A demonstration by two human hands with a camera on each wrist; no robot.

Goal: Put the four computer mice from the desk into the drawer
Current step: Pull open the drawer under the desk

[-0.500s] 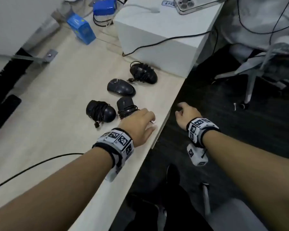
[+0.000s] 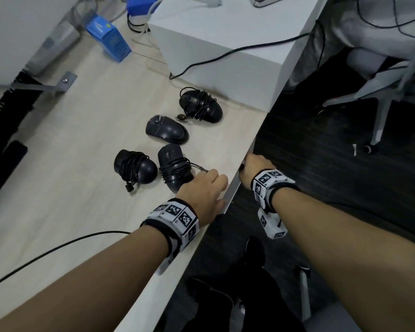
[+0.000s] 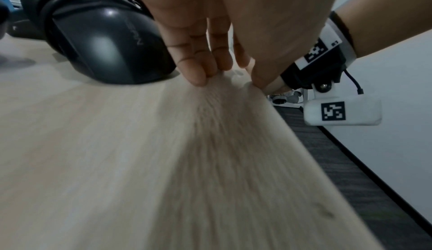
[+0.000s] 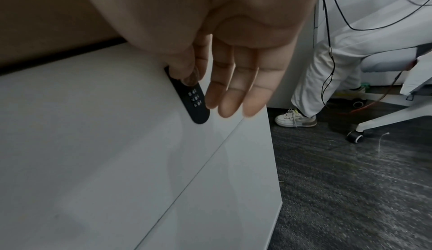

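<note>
Four black computer mice lie on the pale wooden desk [image 2: 70, 164]: one wrapped in its cord at the back [image 2: 200, 105], a bare one [image 2: 167, 132], and two cord-wrapped ones nearer me [image 2: 134, 170] [image 2: 174, 167]. My left hand [image 2: 210, 180] rests fingertips-down on the desk beside the nearest mouse [image 3: 112, 47] and holds nothing. My right hand [image 2: 252, 166] is below the desk edge at the white drawer front [image 4: 117, 143]. Its thumb and forefinger pinch the upper end of a black oval lock tab [image 4: 194, 102]; the other fingers [image 4: 233, 97] are straight. The drawer is closed.
A white box [image 2: 225, 44] crossed by a black cable stands at the back of the desk, with a blue box [image 2: 108, 39] to its left. Another black cable [image 2: 58, 248] crosses the near desk. To the right are a swivel chair [image 2: 381, 92] and a seated person's leg [image 4: 327, 78] on dark carpet.
My right hand has moved in against the drawer front under the desk edge. My left hand has slid back a little from the nearest mouse.
</note>
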